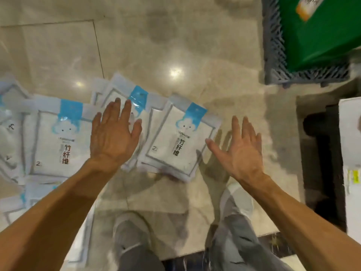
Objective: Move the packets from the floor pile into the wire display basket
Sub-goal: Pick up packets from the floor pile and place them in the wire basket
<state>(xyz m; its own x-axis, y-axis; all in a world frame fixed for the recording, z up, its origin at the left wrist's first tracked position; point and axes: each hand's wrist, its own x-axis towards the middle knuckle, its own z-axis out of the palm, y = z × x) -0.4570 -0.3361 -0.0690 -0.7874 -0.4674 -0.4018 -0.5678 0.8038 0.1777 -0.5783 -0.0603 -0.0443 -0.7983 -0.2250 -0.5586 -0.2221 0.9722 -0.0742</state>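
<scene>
Hands above the floor pile
Left hand (115,133) and right hand (239,151) spread wide, holding nothing, over packets (175,141) on floor (175,45).

A glossy beige tiled floor (175,45) reflects 2 ceiling lights. A green box (320,32) sits in a grey-blue plastic crate (273,55) at upper right. A white carton (351,153) stands at the right edge beside a dark gap (324,163).
</scene>
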